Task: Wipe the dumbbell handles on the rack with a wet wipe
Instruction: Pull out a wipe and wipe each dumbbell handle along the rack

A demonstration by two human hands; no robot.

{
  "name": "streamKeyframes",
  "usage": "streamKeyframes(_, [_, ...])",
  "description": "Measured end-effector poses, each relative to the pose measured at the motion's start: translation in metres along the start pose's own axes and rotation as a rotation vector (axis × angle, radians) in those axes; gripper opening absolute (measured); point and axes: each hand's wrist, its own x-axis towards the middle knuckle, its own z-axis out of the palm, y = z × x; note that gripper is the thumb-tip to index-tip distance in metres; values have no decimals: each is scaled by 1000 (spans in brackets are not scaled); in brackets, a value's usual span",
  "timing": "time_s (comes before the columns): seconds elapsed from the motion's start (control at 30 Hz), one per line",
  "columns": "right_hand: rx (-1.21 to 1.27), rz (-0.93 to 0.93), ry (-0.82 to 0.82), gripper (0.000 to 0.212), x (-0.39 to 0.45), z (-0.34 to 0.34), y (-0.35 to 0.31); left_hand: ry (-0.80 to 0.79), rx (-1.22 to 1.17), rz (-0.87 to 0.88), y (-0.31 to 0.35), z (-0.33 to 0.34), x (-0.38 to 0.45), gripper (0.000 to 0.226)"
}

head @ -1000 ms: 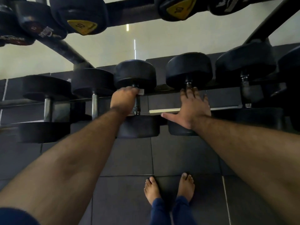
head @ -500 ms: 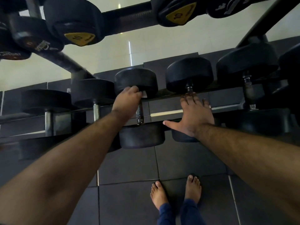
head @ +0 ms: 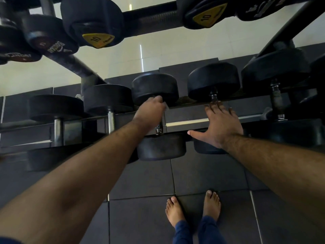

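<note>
Dumbbells on the lower rack rail lie front to back, handles bridging the gap between rails, so each handle is open to a wipe from above. Left hand is wrapped over the far end of the third dumbbell's handle, fingers curled round it with a scrap of white wet wipe poking out at the knuckles; likely held there so the wipe can rub along the bar. Most of the wipe is hidden under the hand. Right hand lies flat on the next dumbbell to the right, fingers straight and spread, thumb out to the side, holding nothing; probably bracing the body or steadying that weight, cannot tell which. Its handle is mostly covered by the palm.

Counts, lower row: five dumbbells clear in view, a sixth partly cut off at the right edge. Bare handles visible: three, two to the left and one on the right. Upper tier: two yellow "10" plates, plus others cut off, number unclear. One wipe. Two bare feet on the dark floor tiles.
</note>
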Motion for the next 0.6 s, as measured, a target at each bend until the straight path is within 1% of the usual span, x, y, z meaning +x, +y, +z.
streamKeyframes(0.03, [1,1,-1,136,0,0,-1,-55,45,41,4,1,0,30])
streamKeyframes(0.07, [0,1,0,134,-1,0,-1,-142,60,102,9,1,-2,30])
streamKeyframes(0.13, [-12,2,8,132,-1,0,-1,-325,-5,202,10,2,-7,29])
streamKeyframes(0.17, [-16,1,11,131,-1,0,-1,-390,-85,195,6,-1,-10,28])
streamKeyframes(0.2, [-16,-1,12,131,-2,0,-1,-426,-182,143,0,-1,-13,29])
streamKeyframes(0.23, [-16,0,11,130,-2,0,-1,-423,-273,77,-8,-1,-17,31])
streamKeyframes(0.27, [-18,1,9,130,-2,0,-1,-374,-359,-1,-17,-1,-20,32])
streamKeyframes(0.3, [-24,0,6,130,-2,0,-1,-261,-450,-85,-25,0,-24,31])
streamKeyframes(0.37, [-35,-3,5,130,-2,-1,-2,86,-574,-250,-36,7,-28,30])
streamKeyframes(0.4, [-39,-3,5,129,-3,-1,-3,254,-570,-307,-36,11,-30,30])
streamKeyframes(0.43, [-42,-1,5,129,-4,-1,-4,375,-547,-330,-32,14,-31,30])
streamKeyframes(0.47, [-44,0,5,129,-4,-1,-4,450,-530,-327,-25,17,-30,29])
streamKeyframes(0.5, [-47,0,4,129,-3,-2,-4,490,-532,-304,-18,21,-26,27])
streamKeyframes(0.53, [-49,-3,2,129,-3,-3,-3,499,-530,-273,-13,24,-23,26])
streamKeyframes(0.6, [-41,-2,7,128,-4,-3,-2,438,-465,-189,-9,32,-16,25])
